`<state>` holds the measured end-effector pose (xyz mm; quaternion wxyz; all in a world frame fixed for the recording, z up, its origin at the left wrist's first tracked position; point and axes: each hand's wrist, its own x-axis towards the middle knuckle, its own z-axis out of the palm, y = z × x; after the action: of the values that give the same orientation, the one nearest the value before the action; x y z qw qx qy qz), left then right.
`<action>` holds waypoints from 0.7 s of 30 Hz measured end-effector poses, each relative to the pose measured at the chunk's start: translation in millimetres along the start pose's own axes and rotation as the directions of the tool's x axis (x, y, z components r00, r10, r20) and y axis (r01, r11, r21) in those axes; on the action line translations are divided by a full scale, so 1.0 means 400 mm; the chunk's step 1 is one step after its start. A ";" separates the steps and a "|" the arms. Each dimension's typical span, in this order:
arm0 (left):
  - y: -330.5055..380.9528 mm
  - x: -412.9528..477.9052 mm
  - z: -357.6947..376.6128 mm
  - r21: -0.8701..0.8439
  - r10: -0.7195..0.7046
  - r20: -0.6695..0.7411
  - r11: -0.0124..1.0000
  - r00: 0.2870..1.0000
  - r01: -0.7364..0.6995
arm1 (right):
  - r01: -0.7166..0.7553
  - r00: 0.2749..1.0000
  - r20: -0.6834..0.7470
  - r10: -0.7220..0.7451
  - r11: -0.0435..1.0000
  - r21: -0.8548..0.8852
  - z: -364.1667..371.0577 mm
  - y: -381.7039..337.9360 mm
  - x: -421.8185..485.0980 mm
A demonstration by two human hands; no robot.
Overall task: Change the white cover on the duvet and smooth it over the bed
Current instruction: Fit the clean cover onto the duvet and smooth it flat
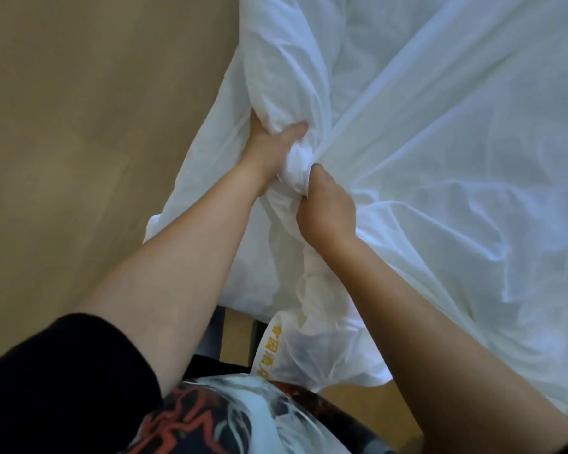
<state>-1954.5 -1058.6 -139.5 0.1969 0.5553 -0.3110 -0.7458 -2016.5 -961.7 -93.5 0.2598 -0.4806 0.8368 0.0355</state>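
Note:
A thin white cover [440,132] spreads over the bed across the right side of the head view, creased and pulled taut toward my hands. My left hand [269,145] grips a thick bunched fold of white fabric at the cover's near corner. Just below it, my right hand [325,208] clutches the same bunch, fingers curled round it. A twisted tail of fabric [312,299] with yellow printed characters hangs down from my right hand toward my body. The duvet itself cannot be told apart from the cover.
Tan floor [79,126] fills the left half of the view beside the bed's edge. Part of a dark frame [217,332] shows under the hanging fabric, close to my legs.

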 end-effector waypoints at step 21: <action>-0.067 -0.234 0.895 0.597 0.373 0.177 0.695 0.911 -0.400 | -0.149 0.790 0.036 0.612 0.135 0.980 -0.469 1.108 -0.205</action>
<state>-2264.9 -891.7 -23.8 0.1486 0.4949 -0.6524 -0.5544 -2423.2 -717.9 22.3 0.3096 0.0183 0.8065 -0.5034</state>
